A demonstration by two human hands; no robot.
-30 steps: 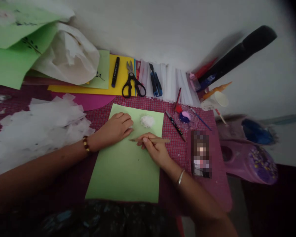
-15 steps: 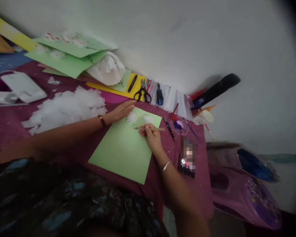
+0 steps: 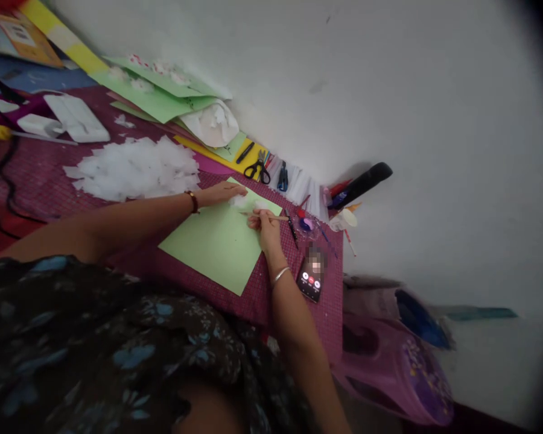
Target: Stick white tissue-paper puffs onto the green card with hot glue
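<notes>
A light green sheet of paper lies on the maroon checked table, with a white fluffy paper tuft near its far edge. My left hand rests at the sheet's far left edge, fingers stretched out, their tips beside that tuft. My right hand is closed on a thin tan wooden stick, held nearly level over the sheet. Its tip points left, just below the tufts; whether it is a pencil or a brush I cannot tell. A second white tuft shows partly behind the right fingers.
White paper pieces are heaped left. Scissors, a blue-black cutter and a black pen lie around the sheet. A paint palette and phone are right, a pink chair beyond. Green sheets lean against the wall.
The view has shifted, so the table's items appear moved. The left fingertips are now closer to the left tuft. My right hand still holds the stick over the sheet.
</notes>
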